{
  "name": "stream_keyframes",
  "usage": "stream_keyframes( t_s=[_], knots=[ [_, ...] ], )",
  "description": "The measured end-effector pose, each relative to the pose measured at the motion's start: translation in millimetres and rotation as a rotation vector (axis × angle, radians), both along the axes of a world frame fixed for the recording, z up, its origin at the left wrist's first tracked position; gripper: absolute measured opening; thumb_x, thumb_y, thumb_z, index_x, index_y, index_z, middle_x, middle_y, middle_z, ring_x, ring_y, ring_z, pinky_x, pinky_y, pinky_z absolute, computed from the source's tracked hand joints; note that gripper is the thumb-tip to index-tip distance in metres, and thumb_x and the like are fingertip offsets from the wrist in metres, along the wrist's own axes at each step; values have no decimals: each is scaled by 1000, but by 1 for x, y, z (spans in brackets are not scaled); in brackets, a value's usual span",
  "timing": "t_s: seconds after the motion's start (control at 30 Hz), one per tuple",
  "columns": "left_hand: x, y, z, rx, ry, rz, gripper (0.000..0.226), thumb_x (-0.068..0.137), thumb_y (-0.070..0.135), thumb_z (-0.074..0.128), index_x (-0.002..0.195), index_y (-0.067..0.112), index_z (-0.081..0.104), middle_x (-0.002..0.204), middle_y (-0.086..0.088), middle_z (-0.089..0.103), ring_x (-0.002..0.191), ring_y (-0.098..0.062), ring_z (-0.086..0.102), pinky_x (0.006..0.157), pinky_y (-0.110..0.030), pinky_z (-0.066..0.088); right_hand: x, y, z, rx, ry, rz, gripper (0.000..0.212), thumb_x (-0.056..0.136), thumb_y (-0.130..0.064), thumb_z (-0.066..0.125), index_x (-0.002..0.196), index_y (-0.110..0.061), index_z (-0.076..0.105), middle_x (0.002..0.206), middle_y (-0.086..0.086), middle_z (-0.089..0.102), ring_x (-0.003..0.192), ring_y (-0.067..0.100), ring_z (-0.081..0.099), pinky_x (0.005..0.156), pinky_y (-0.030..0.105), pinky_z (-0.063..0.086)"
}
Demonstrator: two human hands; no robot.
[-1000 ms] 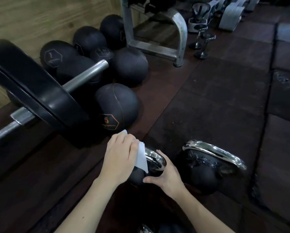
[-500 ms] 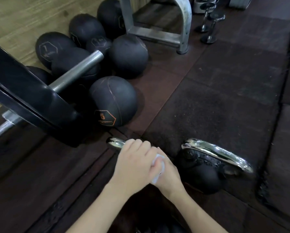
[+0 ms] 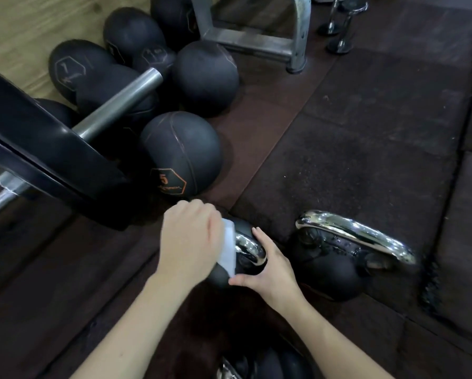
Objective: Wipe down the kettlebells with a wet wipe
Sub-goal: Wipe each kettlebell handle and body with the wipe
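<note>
A small black kettlebell (image 3: 250, 248) with a chrome handle stands on the dark floor in front of me. My left hand (image 3: 189, 239) presses a white wet wipe (image 3: 228, 247) against the left end of its handle. My right hand (image 3: 273, 266) cups the kettlebell's right side, thumb under the body and fingers up along the handle. Just to the right stands a larger black kettlebell (image 3: 336, 272) with a chrome handle; no hand touches it. A third kettlebell (image 3: 259, 365) shows partly at the bottom edge.
Several black medicine balls (image 3: 181, 151) lie at the upper left by a wooden wall. A barbell with a black plate (image 3: 46, 157) juts in from the left. A metal rack foot (image 3: 295, 42) and chrome dumbbells (image 3: 339, 26) stand farther back on rubber floor tiles (image 3: 366, 132).
My left hand has slid with the wipe from the right part of the handle back to its left end, uncovering the chrome handle. The view has tilted slightly down.
</note>
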State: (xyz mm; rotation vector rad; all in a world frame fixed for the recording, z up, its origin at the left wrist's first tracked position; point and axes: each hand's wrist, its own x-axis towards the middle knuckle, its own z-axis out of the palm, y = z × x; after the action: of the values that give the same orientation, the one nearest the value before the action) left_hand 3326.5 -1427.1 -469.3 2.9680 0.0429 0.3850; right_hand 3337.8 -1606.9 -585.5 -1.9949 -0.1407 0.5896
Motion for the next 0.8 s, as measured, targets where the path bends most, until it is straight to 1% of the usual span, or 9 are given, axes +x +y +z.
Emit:
stream_keyframes(
  t_s=[0.1, 0.17, 0.27, 0.33, 0.4, 0.53, 0.63, 0.7, 0.8],
  knots=[
    [-7, -45, -4, 196, -7, -172, 23, 91, 27, 50, 69, 20, 53, 69, -7, 50, 69, -30, 47, 68, -46, 35, -1, 6, 0, -107, -18, 3, 82, 67, -58, 79, 142, -41, 51, 144, -22, 59, 124, -2, 60, 83, -3, 38],
    [-8, -55, -9, 177, -36, -229, 25, 92, 31, 55, 71, 17, 58, 69, -4, 51, 68, -28, 48, 69, -44, 39, -2, 9, -5, -152, -42, -13, 63, 70, -63, 62, 128, -39, 56, 140, -14, 62, 118, -4, 60, 73, -8, 33],
    [-3, -27, -5, 121, -100, -315, 26, 93, 28, 55, 69, 17, 57, 66, -2, 49, 64, -28, 48, 62, -43, 38, -1, 6, -6, -73, -32, 2, 95, 59, -58, 82, 146, -37, 50, 141, -20, 61, 124, 3, 62, 86, 0, 40],
    [1, 4, -6, 97, -93, -266, 28, 97, 24, 47, 72, 16, 58, 68, -4, 52, 65, -31, 50, 61, -44, 39, -2, 1, -5, 7, 13, -14, 123, 47, -47, 99, 156, -40, 42, 148, -24, 56, 130, 1, 58, 107, 21, 49],
    [3, 35, -15, 7, -23, -79, 26, 96, 17, 44, 72, 13, 52, 69, -5, 52, 64, -30, 50, 59, -41, 39, -3, 1, -4, 38, 14, -20, 131, 43, -44, 103, 157, -41, 41, 153, -22, 54, 136, 1, 55, 118, 32, 45],
    [4, 58, -31, -425, 169, 242, 29, 92, 10, 47, 70, 8, 28, 64, -9, 39, 62, -12, 31, 56, -37, 29, -6, 0, -3, 31, 27, -41, 131, 41, -48, 102, 156, -48, 38, 153, -23, 53, 138, 2, 53, 120, 35, 43],
    [0, 37, -13, -150, 111, 153, 18, 85, 9, 34, 70, 8, 43, 69, -16, 52, 64, -28, 49, 55, -44, 39, -3, 1, 0, 26, 17, -25, 132, 41, -46, 103, 157, -45, 39, 155, -22, 51, 139, 3, 53, 121, 34, 43],
    [0, 11, 0, 99, 65, 26, 22, 80, 11, 33, 67, 12, 51, 66, -13, 53, 58, -33, 52, 52, -41, 34, -1, 1, -2, 8, 14, -9, 129, 46, -40, 104, 158, -39, 41, 156, -24, 49, 139, 1, 51, 120, 29, 42],
    [-5, -45, 0, 221, 57, -139, 25, 90, 21, 41, 69, 19, 54, 68, -6, 50, 68, -29, 49, 65, -45, 30, -3, 1, -6, -51, -12, 1, 85, 74, -45, 85, 151, -31, 51, 140, -26, 56, 132, 1, 56, 98, -3, 37]
  ],
)
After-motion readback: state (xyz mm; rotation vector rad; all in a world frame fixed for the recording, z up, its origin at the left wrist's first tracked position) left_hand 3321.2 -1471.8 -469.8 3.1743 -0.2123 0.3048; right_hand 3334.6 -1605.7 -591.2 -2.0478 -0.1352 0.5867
